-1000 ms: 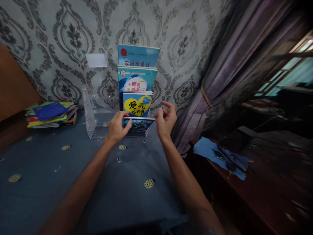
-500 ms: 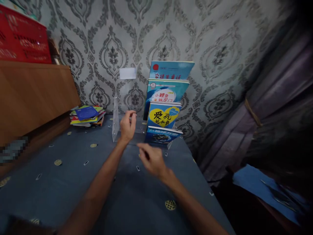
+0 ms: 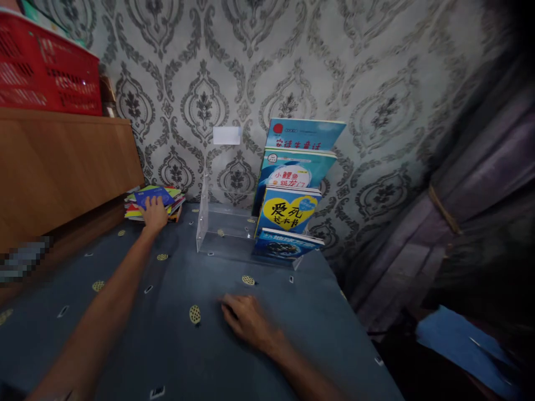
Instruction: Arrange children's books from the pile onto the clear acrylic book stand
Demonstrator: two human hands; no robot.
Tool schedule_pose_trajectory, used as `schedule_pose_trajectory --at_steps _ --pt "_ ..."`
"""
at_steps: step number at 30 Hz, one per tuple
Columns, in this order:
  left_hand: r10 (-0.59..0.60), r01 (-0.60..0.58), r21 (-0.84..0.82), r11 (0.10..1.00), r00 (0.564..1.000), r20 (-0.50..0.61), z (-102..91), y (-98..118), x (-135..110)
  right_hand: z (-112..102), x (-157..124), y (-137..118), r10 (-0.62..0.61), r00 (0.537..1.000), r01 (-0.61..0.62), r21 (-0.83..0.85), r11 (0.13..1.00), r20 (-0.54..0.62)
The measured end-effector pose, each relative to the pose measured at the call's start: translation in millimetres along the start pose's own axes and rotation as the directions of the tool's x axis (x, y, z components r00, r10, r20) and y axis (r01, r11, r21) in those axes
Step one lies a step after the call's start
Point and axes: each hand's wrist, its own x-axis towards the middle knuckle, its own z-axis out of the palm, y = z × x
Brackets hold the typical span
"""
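Observation:
My left hand (image 3: 155,214) reaches to the pile at the back left, fingers spread over a blue booklet (image 3: 144,196) lying on top. Beneath that booklet is an untidy stack of thin books (image 3: 178,203) with coloured covers. Over the tablecloth in front of the rack, my right hand (image 3: 246,320) is loosely curled, with thumb and forefinger apart and nothing visible in it. A clear stepped book rack (image 3: 202,220) stands against the wall. Several blue children's books (image 3: 288,209) lean one behind another in its right half; no books stand in its left half.
A dark patterned cloth (image 3: 175,312) covers the table. On the left are a wooden cabinet (image 3: 62,161) and a red plastic basket (image 3: 71,78). A white label (image 3: 226,135) shows above the rack. A tied curtain (image 3: 409,239) hangs at the right.
My left hand has moved from the rack's left side to the blue booklet on the pile. My right hand has drawn back from the rack, lower over the table. The view has shifted slightly.

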Motion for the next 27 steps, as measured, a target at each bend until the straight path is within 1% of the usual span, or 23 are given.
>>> schedule_pose_trajectory --at_steps 3,6,9,12,14,18,22,23,25,27 --pt "0.025 -0.034 0.113 0.993 0.996 0.084 0.9 -19.8 10.1 2.1 -0.2 2.2 0.011 1.0 -0.011 0.023 1.0 -0.002" --pt "0.077 -0.105 0.243 0.964 0.989 0.124 -2.8 -30.4 15.1 3.5 -0.2 3.8 0.013 1.0 -0.012 0.062 0.998 -0.009" --pt "0.135 -0.186 0.348 0.919 0.977 0.166 -10.3 -33.9 16.0 3.9 0.1 4.3 0.023 1.0 -0.022 0.08 0.997 -0.001" --pt "0.148 -0.216 0.373 0.902 0.968 0.202 -18.3 -33.1 12.1 4.7 0.1 4.8 0.038 0.999 -0.038 0.072 0.997 -0.003" --pt "0.151 -0.232 0.38 0.895 0.961 0.229 -22.4 -32.0 5.0 5.3 0.1 5.2 0.039 0.999 -0.038 0.074 0.997 -0.006" --pt "0.164 -0.277 0.371 0.886 0.937 0.308 -27.6 -32.7 -23.9 6.3 0.7 6.1 0.027 0.999 -0.025 0.097 0.995 -0.021" --pt "0.169 -0.321 0.356 0.878 0.902 0.397 -33.6 -37.1 -66.9 7.8 1.0 7.1 0.027 0.999 -0.023 0.122 0.992 -0.03" --pt "0.152 -0.327 0.353 0.877 0.884 0.441 -35.8 -37.8 -78.3 8.2 0.9 7.4 0.025 0.999 -0.02 0.129 0.991 -0.036" --pt "0.111 -0.341 0.342 0.876 0.831 0.546 -41.1 -38.0 -100.1 8.8 0.8 7.8 0.022 0.999 -0.016 0.14 0.99 -0.044" --pt "0.086 -0.357 0.326 0.875 0.779 0.621 -48.0 -36.2 -119.2 8.9 0.9 8.0 0.026 0.999 -0.02 0.132 0.991 -0.044"
